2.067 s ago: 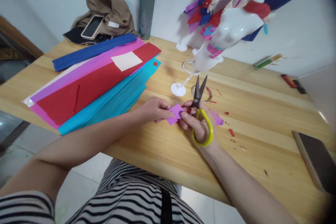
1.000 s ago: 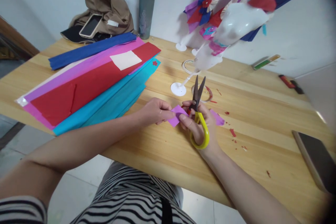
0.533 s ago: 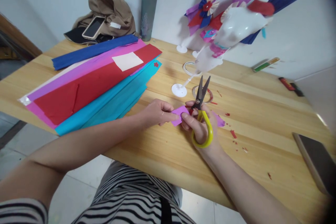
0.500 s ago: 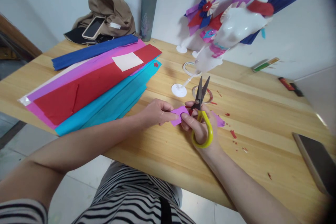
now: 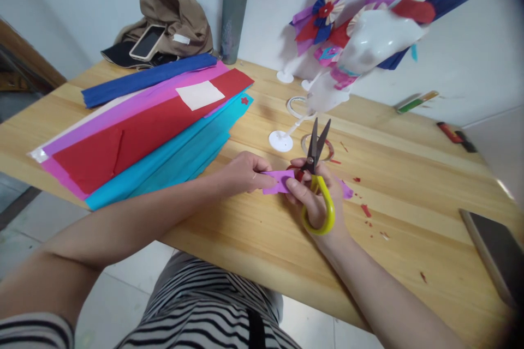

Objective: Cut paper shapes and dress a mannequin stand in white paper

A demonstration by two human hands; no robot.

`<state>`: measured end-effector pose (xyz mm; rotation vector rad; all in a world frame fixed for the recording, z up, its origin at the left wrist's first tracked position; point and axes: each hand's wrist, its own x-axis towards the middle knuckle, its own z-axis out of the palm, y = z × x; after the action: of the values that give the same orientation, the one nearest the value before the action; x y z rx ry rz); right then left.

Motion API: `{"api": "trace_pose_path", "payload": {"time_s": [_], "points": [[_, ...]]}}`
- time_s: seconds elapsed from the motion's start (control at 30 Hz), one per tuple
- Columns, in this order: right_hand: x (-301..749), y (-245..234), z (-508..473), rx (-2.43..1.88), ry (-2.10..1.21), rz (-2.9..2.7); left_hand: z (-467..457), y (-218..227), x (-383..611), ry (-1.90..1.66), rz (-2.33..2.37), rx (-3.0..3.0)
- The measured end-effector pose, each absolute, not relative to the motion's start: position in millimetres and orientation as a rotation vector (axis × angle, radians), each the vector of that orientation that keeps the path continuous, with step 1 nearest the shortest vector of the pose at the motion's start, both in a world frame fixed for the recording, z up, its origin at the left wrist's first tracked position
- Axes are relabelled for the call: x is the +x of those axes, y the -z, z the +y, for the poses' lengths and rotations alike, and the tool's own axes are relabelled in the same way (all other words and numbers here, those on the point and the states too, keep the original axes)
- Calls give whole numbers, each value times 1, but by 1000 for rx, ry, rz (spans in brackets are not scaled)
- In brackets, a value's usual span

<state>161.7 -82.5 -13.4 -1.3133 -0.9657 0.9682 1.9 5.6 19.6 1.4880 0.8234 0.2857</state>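
Purple, thin and matt, the small piece (image 5: 277, 181) had just changed its outline: about two seconds earlier it had shown on a slant, much like a diamond, and now it was a level oblong stretched between the two hands, above the near edge of the wooden table (image 5: 229, 240). That suggested it was being turned or refolded by finger rather than cut; any creases were too small to make out. The left hand (image 5: 244, 174) pinched one end between thumb and fingers. The right hand (image 5: 311, 204) did double duty, its thumb pressing the other end while it also gripped the scissors (image 5: 310, 161): dark, tapering metal blades, parted and pointing toward the far edge, clear of the piece, with a smooth yellow loop around the thumb.

Toward the table's left corner lay a long, flat red sheet (image 5: 139, 133) bearing a cream rectangle (image 5: 200, 95), with turquoise sheets (image 5: 180, 158) nearer the person and a ragged-ended blue roll (image 5: 149, 80) beyond. A hard, glossy torso form (image 5: 379, 35) stood toward the far edge on a round white base (image 5: 280, 141). Beside the right hand lay a purple scrap (image 5: 347, 190), and small, jagged red scraps (image 5: 365, 210) were strewn toward the right end.
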Motion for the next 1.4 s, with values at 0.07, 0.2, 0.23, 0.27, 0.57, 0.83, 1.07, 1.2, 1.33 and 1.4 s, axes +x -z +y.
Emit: {"api": "trace_pose_path", "payload": {"time_s": [0.07,0.2,0.23,0.27,0.57,0.83,1.07,1.2,1.33,1.4], "points": [[164,15,-84,-1355,-946,-1004,6,-20,2,-289,810,1477],[165,17,-84,-1365,-938,-1008,6,-19,0,-308,789,1451],[165,17,-84,-1364,-944,-1003,6,-19,-1,-319,783,1452],[164,17,-84,-1364,-951,-1001,7,-19,-2,-331,777,1461],[162,12,-84,-1362,-990,-1070,21,-14,-7,-215,575,1536],[161,11,-83,-1276,-1074,-908,15,-18,-5,-357,668,1405],[160,6,-81,-1289,-1080,-878,3,-15,-1,-426,712,1301],[164,8,-82,-1287,-1107,-940,5,-13,-3,-373,694,1265],[168,7,-83,-1259,-1088,-1070,10,-13,-4,-276,686,1289],[168,4,-83,-1248,-1088,-1109,12,-14,-4,-236,672,1296]]}}
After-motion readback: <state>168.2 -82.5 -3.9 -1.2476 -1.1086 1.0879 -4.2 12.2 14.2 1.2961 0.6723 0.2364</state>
